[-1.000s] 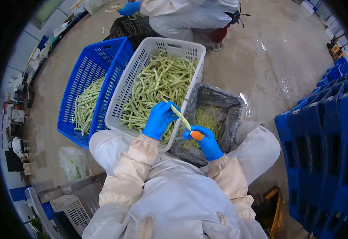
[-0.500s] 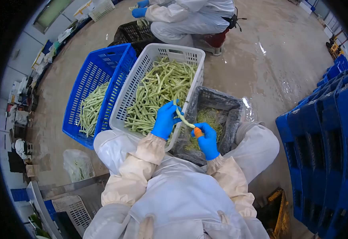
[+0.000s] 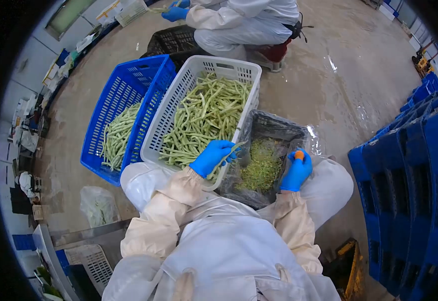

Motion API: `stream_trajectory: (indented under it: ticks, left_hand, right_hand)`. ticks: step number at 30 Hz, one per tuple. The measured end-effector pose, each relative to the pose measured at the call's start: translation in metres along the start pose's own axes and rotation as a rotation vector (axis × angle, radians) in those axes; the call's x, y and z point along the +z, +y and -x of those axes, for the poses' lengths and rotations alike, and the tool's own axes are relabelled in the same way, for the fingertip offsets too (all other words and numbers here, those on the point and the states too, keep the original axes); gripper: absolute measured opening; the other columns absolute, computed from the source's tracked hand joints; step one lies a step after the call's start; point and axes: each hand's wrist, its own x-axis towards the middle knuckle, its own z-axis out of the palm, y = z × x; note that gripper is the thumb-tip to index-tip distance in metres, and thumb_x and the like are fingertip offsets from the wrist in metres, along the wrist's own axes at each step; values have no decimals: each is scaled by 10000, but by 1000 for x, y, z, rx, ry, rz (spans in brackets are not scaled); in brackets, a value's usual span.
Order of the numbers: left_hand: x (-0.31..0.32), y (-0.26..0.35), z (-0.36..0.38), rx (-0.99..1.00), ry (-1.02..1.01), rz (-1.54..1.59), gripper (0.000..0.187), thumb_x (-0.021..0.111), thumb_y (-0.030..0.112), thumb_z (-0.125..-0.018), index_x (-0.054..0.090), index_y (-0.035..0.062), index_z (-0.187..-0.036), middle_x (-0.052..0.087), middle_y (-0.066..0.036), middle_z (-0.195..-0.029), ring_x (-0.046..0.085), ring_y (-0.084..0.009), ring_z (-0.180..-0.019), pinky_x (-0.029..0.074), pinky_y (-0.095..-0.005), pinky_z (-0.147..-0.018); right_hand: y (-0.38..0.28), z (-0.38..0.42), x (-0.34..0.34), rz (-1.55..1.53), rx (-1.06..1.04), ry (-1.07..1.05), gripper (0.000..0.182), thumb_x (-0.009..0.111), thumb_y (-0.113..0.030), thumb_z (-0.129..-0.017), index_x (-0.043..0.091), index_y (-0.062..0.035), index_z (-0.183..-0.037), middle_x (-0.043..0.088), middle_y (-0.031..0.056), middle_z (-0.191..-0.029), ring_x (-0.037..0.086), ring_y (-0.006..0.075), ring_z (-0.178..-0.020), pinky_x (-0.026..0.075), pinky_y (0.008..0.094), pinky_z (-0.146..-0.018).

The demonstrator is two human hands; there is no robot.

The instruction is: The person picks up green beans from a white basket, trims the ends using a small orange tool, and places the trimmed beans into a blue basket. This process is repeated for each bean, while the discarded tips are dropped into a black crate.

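Observation:
My gloved left hand (image 3: 211,158) is closed on a green bean (image 3: 238,146), over the near right edge of a white slotted crate (image 3: 168,108). Many long green beans (image 3: 206,110) fill that crate. My gloved right hand (image 3: 297,174) is wrapped round a small orange tool (image 3: 299,155); any blade on it is not visible. That hand is at the right edge of a bin lined with black plastic (image 3: 279,128), where small green trimmings (image 3: 261,168) lie. Left of the white crate, a blue crate (image 3: 113,95) contains more green beans (image 3: 119,136).
Ahead sits a person in white overalls (image 3: 239,30) with blue gloves, beside a dark crate (image 3: 166,40). Blue pallets (image 3: 404,185) are stacked on my right. A clear plastic bag (image 3: 98,206) lies on the wet floor (image 3: 324,90) to the left.
My right hand has moved right, away from the bean, with the orange tool. My left hand has come down slightly, and the bean in it now shows only as a short end.

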Motion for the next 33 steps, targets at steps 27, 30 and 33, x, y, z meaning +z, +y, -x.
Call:
stream_trajectory:
  ticks: [27, 30, 33]
  left_hand:
    - [-29, 31, 16, 816, -103, -1305, 171, 657, 101, -631, 638, 183, -779, 547, -5, -774, 489, -230, -848, 363, -385, -778]
    - [-26, 29, 20, 921, -84, -1398, 124, 635, 97, -651, 612, 162, -755, 526, -33, -763, 489, -259, -812, 364, -400, -784]
    - [-20, 27, 24, 913, -54, -1498, 86, 621, 87, -659, 586, 143, -715, 505, -34, -738, 487, -258, -805, 359, -416, -805]
  right_hand:
    - [-25, 42, 30, -237, 829, -1067, 278, 530, -154, -867, 560, 61, -1041, 626, 162, -936, 622, 250, -867, 498, 351, -796]
    - [-21, 46, 33, -83, 689, -1099, 224, 542, -128, -858, 581, 47, -993, 624, 132, -877, 617, 207, -808, 501, 321, -749]
    - [-5, 49, 35, 81, 507, -1061, 169, 536, -92, -846, 593, 46, -926, 606, 98, -780, 588, 160, -703, 490, 291, -666]
